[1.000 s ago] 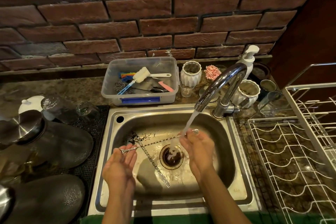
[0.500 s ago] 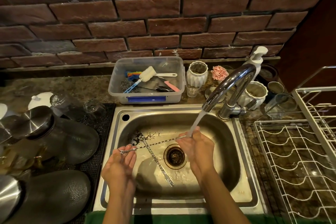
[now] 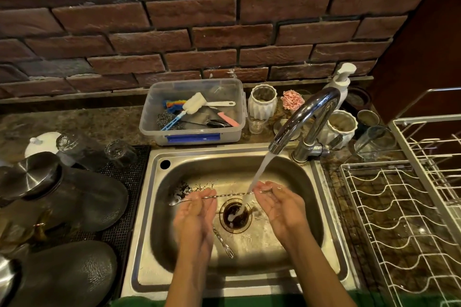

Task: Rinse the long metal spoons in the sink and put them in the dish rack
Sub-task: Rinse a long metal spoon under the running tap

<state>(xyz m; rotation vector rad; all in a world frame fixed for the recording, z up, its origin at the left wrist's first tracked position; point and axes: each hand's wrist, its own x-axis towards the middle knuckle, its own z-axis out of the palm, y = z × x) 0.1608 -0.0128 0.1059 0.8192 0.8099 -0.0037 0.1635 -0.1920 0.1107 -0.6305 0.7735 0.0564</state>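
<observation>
A long twisted metal spoon (image 3: 229, 195) is stretched across the steel sink (image 3: 321, 197), held at both ends. My left hand (image 3: 197, 214) grips its left part, with the spoon's bowl sticking out to the left. My right hand (image 3: 282, 203) pinches the right end. Water from the tap (image 3: 306, 112) runs over the handle near my right hand and into the drain (image 3: 235, 217). A second long spoon (image 3: 223, 243) lies on the sink floor, partly hidden under my left hand. The white wire dish rack (image 3: 404, 209) stands to the right of the sink.
A clear plastic tub (image 3: 192, 109) with brushes and scrubbers sits behind the sink. White ribbed cups (image 3: 262, 101), a soap pump (image 3: 340, 80) and glasses (image 3: 374, 141) crowd the tap. Dark jars with metal lids (image 3: 62, 189) lie on a black mat to the left.
The view has shifted, so the sink sits further right. My left hand has slid along the handle toward the spoon's middle. The water still hits the handle near my right hand.
</observation>
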